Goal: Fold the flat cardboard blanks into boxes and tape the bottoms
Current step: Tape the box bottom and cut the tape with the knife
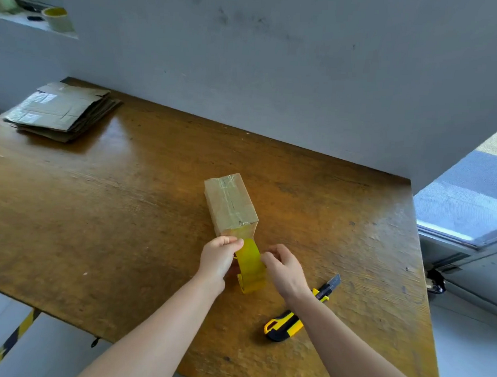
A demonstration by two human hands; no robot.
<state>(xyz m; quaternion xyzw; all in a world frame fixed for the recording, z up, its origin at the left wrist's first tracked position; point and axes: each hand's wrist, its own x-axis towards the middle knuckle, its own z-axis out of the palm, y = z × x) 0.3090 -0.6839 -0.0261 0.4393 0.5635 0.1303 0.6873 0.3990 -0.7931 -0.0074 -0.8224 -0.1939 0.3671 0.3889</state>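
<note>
Nearest me, both hands grip the yellow tape roll (251,271): the left hand (220,257) curls its fingers on the left edge, and the right hand (285,271) pinches the right edge. The tape runs onto the near end of the box (231,206), which lies mid-counter (126,211). A utility knife (285,322) lies partly behind my right forearm. The flat blanks (62,110) are stacked at the far left.

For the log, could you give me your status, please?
Left hand pinches tape strip at box end. Right hand holds roll. Knife by right wrist, blade out.
</note>
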